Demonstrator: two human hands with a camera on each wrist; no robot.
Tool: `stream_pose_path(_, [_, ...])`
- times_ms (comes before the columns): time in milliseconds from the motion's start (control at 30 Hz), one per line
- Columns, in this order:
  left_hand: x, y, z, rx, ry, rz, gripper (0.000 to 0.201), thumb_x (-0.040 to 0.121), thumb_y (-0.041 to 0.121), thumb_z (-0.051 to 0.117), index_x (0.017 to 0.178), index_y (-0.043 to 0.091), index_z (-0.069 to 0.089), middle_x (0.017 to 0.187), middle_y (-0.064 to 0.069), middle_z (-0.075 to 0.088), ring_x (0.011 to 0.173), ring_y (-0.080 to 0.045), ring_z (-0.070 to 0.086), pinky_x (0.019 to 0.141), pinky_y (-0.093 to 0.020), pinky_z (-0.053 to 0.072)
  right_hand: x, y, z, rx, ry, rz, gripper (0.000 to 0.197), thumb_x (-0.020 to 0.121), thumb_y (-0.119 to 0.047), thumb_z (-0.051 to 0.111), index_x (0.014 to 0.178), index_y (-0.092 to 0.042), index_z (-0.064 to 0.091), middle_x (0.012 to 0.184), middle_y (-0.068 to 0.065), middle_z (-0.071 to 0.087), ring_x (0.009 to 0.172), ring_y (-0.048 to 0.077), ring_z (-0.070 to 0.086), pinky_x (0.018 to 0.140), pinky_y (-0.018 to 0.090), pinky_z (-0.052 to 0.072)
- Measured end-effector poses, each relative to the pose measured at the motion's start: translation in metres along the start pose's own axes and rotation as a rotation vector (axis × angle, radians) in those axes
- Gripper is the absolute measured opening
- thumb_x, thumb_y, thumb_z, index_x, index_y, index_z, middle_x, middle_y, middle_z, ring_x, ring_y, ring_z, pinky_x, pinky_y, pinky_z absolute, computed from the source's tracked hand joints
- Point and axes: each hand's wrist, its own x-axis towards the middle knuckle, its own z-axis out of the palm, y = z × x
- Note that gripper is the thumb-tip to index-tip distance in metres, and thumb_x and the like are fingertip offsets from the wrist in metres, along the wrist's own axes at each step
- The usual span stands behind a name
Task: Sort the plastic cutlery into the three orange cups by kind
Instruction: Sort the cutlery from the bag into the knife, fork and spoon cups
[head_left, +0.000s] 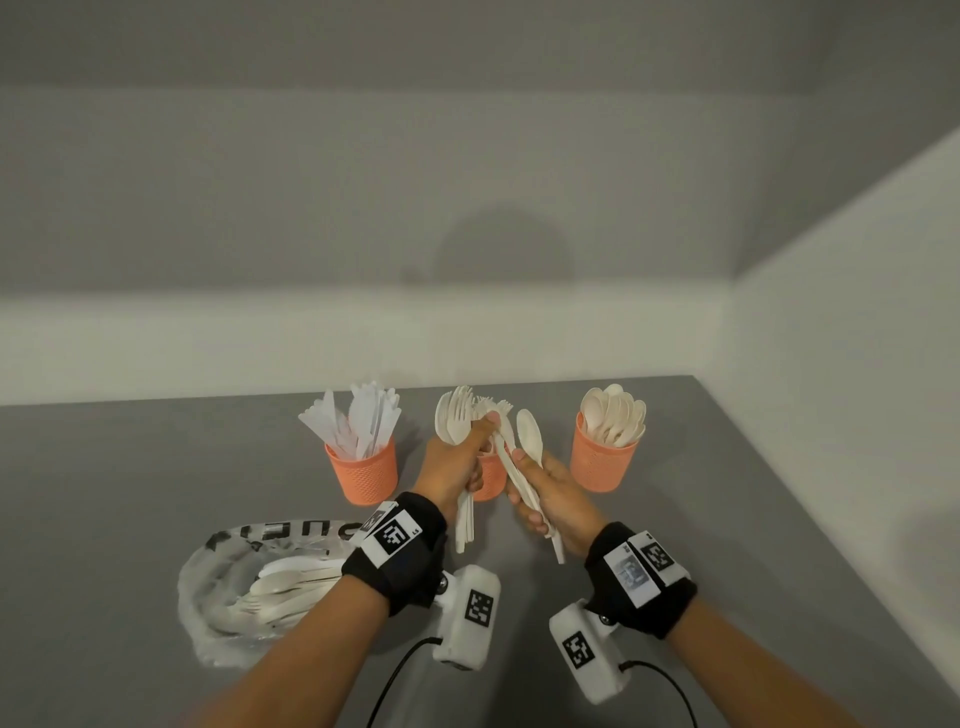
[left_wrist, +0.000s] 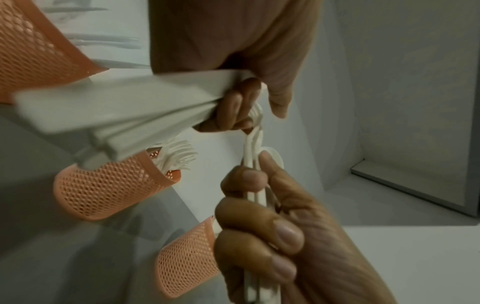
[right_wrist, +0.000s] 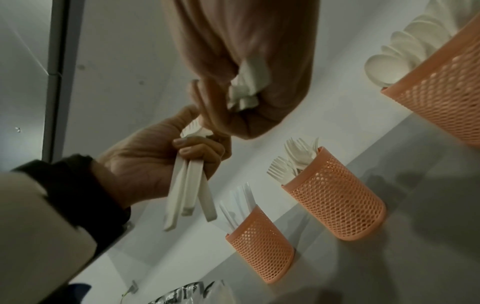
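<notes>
Your left hand (head_left: 457, 467) grips a bunch (head_left: 457, 415) of forks and spoons, fingers curled tight round the handles, heads fanned above the fingers, handle ends sticking out below the palm. In the right wrist view the left hand (right_wrist: 155, 164) shows the same: fingers (right_wrist: 197, 152) wrapped round the handles (right_wrist: 187, 193), thumb on top.

Your right hand (head_left: 550, 499) grips a second bunch, fingers curled round the handles, thumb pressed along them. A spoon (head_left: 530, 434) stands up above the thumb. Its handle ends poke out past the heel of the hand. In the left wrist view the right hand (left_wrist: 272, 236) has four fingers (left_wrist: 259, 234) folded over the handles and the thumb tip against the spoon bowl (left_wrist: 275, 158).

The two bunches cross just above your fingers; the left fingertips look to be touching the right bunch's stems, can't tell for sure.

Three cups behind your hands: knife cup (head_left: 362, 470) left of the left hand, fork cup (head_left: 491, 478) right behind the fingers, mostly hidden, spoon cup (head_left: 602, 460) right of the right hand. All upright on the table (head_left: 130, 467).

Bag (head_left: 249, 582) with more cutlery lies under your left forearm, near the wrist.
</notes>
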Motion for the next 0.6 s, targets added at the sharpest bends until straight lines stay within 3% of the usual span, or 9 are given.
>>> stream_pose_path(133, [0.003,-0.003,0.003,0.009,0.036,-0.021,0.013,0.09,0.013,0.055,0.082,0.004,0.056,0.036,0.005,0.039,0.029,-0.005,0.03,0.034,-0.016,0.027,0.001,0.001,-0.001,-0.04,0.016,-0.013,0.025,0.101,-0.032,0.034,0.113,-0.012,0.044,0.06,0.003,0.056,0.031,0.006,0.039,0.03,0.015,0.028])
stream_pose_path(200, [0.005,-0.006,0.005,0.006,0.071,-0.053,0.014,0.093,0.012,0.05,0.081,0.005,0.055,0.04,0.002,0.044,0.029,-0.005,0.033,0.033,-0.016,0.029,0.001,0.0,0.0,-0.094,0.034,-0.021,0.028,0.101,-0.031,0.034,0.117,-0.01,0.042,0.061,0.003,0.06,0.034,0.007,0.044,0.032,0.017,0.033])
stream_pose_path(367, [0.005,-0.012,0.015,-0.218,0.109,-0.206,0.025,0.095,0.011,0.041,0.071,0.005,0.049,0.035,0.001,0.041,0.025,-0.008,0.031,0.032,-0.014,0.031,0.004,0.009,0.004,-0.301,0.141,-0.105,0.012,0.1,-0.027,0.035,0.104,-0.018,0.041,0.07,0.002,0.057,0.038,0.0,0.047,0.038,0.013,0.034])
stream_pose_path(467, [0.005,-0.018,0.022,-0.266,0.126,-0.228,0.03,0.092,0.007,0.043,0.062,0.007,0.045,0.034,0.002,0.035,0.026,-0.008,0.028,0.038,-0.018,0.03,0.007,0.014,0.002,-0.438,0.224,-0.202,0.011,0.1,-0.022,0.037,0.099,-0.012,0.042,0.074,-0.008,0.055,0.06,-0.003,0.054,0.055,0.009,0.043])
stream_pose_path(533, [0.003,-0.02,0.024,-0.277,0.121,-0.21,0.026,0.091,0.003,0.042,0.066,0.005,0.049,0.037,0.002,0.037,0.029,-0.008,0.03,0.038,-0.018,0.031,0.009,0.018,-0.002,-0.477,0.256,-0.219,0.012,0.099,-0.022,0.038,0.096,-0.013,0.044,0.072,-0.011,0.053,0.067,-0.001,0.053,0.061,0.01,0.043])
stream_pose_path(600, [0.004,-0.023,0.023,-0.305,0.115,-0.222,0.021,0.09,0.004,0.041,0.073,0.004,0.053,0.046,-0.002,0.042,0.039,-0.012,0.036,0.044,-0.023,0.036,0.009,0.021,-0.005,-0.473,0.245,-0.201,0.015,0.099,-0.027,0.038,0.097,-0.013,0.045,0.072,-0.007,0.056,0.063,0.004,0.053,0.059,0.018,0.043])
